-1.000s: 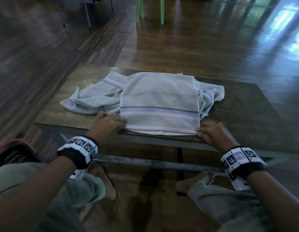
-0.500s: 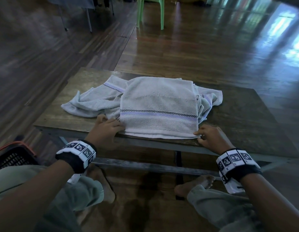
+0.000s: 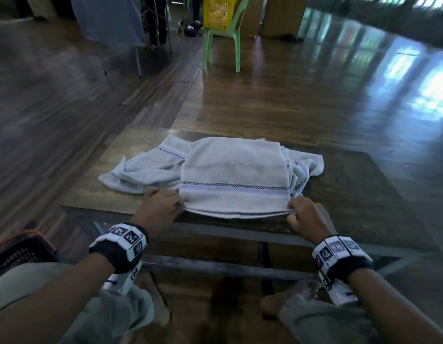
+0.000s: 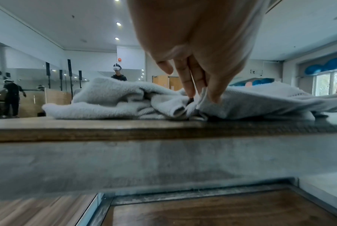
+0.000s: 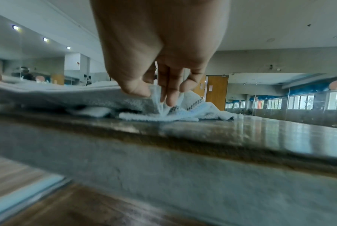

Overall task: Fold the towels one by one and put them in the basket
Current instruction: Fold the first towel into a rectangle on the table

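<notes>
A pale grey towel (image 3: 234, 175) with a checked and lilac stripe lies folded on the low wooden table (image 3: 364, 184), on top of crumpled towels (image 3: 146, 167). My left hand (image 3: 163, 207) pinches its near left corner; in the left wrist view the thumb and fingers (image 4: 190, 85) clamp the towel edge (image 4: 204, 97). My right hand (image 3: 304, 214) pinches the near right corner, and in the right wrist view the fingers (image 5: 169, 91) hold the layered edge (image 5: 156, 94). The near edge is lifted slightly off the table. A dark basket with an orange rim (image 3: 19, 249) sits low at my left.
My knees and bare feet (image 3: 290, 299) are under the table's near edge. A green plastic chair (image 3: 223, 38) carrying a yellow basket (image 3: 216, 11) stands far across the wooden floor, beside a cloth-covered table (image 3: 109, 18). Other people (image 4: 11, 97) stand far off.
The head view has tilted up, showing more of the room. Both hands now pinch the near corners and have raised the towel's front edge a little off the table.
</notes>
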Demonstrator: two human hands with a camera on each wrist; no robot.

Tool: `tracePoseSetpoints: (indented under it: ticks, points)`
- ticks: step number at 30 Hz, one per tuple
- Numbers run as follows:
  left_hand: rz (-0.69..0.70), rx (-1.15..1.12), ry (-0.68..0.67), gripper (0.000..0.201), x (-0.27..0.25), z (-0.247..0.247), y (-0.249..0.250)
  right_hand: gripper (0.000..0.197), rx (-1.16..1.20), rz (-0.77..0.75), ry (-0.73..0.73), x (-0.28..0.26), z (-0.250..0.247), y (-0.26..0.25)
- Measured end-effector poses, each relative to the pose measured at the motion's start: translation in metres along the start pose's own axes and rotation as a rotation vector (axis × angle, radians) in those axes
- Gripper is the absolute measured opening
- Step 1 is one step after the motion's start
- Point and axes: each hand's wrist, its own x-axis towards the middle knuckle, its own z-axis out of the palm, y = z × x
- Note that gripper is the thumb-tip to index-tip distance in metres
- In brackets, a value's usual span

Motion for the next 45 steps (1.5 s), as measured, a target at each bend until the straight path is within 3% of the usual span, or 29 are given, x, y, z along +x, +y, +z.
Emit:
tracePoseSetpoints:
  ticks: [4,12,16,22,29,32,38,45]
  points:
    - [0.013,0.025,0.080,0.005,0.028,-0.036,0.003,0.003,0.117,0.080,0.100,0.019,-0.044,-0.013]
    - [0.079,-0.105,0.375,0.002,0.101,-0.180,0.027,0.010,0.242,-0.048,0.484,0.072,-0.191,-0.036]
    - [0.071,-0.185,0.506,0.007,0.117,-0.243,0.049,0.012,0.255,-0.098,0.562,0.077,-0.254,-0.045]
    - [0.076,-0.237,0.465,0.006,0.114,-0.301,0.066,0.008,0.270,-0.179,0.491,0.059,-0.310,-0.048]
    - [0.051,-0.223,0.390,0.010,0.098,-0.310,0.072,0.007,0.145,-0.243,0.204,0.030,-0.316,-0.046]
    - [0.058,-0.193,0.325,0.012,0.090,-0.309,0.069,0.011,0.167,-0.264,0.221,0.019,-0.319,-0.043]
    - [0.054,-0.215,0.335,0.011,0.084,-0.306,0.071,0.017,0.238,-0.276,0.316,0.008,-0.328,-0.040]
    - [0.125,-0.154,0.202,0.014,0.082,-0.308,0.069,0.013,0.204,-0.270,0.154,-0.004,-0.329,-0.037]
